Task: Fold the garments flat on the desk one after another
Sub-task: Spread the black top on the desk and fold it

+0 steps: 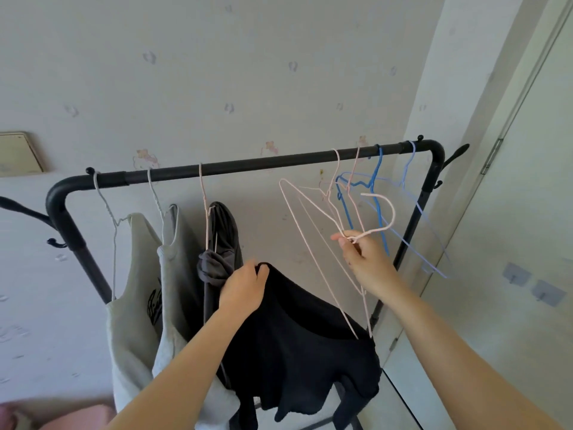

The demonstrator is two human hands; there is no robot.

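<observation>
Bare forearms, left hand [245, 288], right hand [367, 262]

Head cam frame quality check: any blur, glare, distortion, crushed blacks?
Head view: strong wide-angle distortion, the rack bar bows and the door frame leans. The light is soft and even, with no glare or hard shadows. The black garment gripped by the left hand is nearly featureless. The right hand and the pink hanger it pinches read clearly, though edges are slightly soft overall.

One rack [248, 166]; two hands [245, 287] [366, 259]; three hung garments [133, 268] and one black garment [304, 336]; seven hooked hangers [376, 193], one loose hanger [391, 218].
</observation>
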